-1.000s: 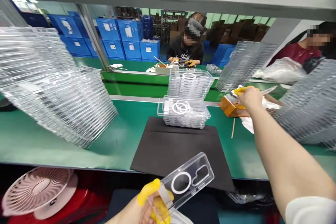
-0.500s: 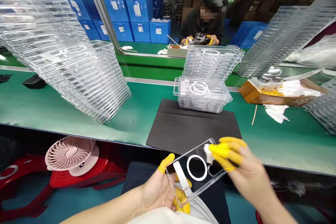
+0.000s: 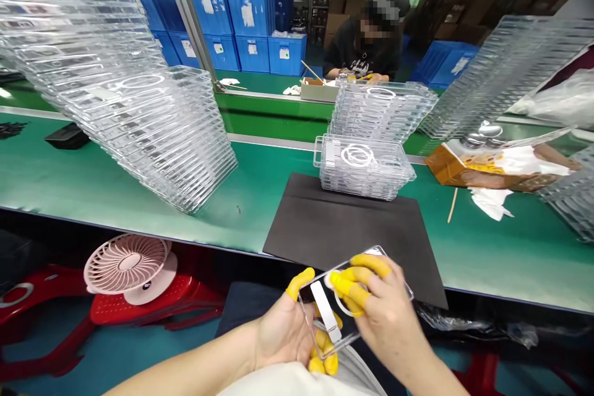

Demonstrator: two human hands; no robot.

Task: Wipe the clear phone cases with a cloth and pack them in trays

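Note:
My left hand (image 3: pixel 290 328), with yellow finger cots, grips a clear phone case (image 3: pixel 352 335) by its near left end, thumb on the edge and fingers beneath. The case carries a white strip (image 3: pixel 325 309) and a white ring (image 3: pixel 342 305), partly covered by my right hand. Lying across the case, my right hand (image 3: pixel 378 294) also wears yellow finger cots. Its fingers are pinched on a small white wipe (image 3: pixel 328 279), mostly hidden, against the case's face. Below the case is a black mat (image 3: pixel 320 216) on the green bench.
Stacks of clear phone cases stand ahead (image 3: pixel 366 176) and lean at left (image 3: pixel 153 124). A cardboard box (image 3: pixel 448 167) with tissues and a wooden stick (image 3: pixel 452 205) lie at right. A pink fan (image 3: pixel 130 263) rests on a red stool (image 3: pixel 116 309). Across the bench sits a co-worker (image 3: pixel 359 52).
My right hand has slid left with the wipe, from the case's far right end to around the ring. My left hand keeps its hold. The view has shifted slightly.

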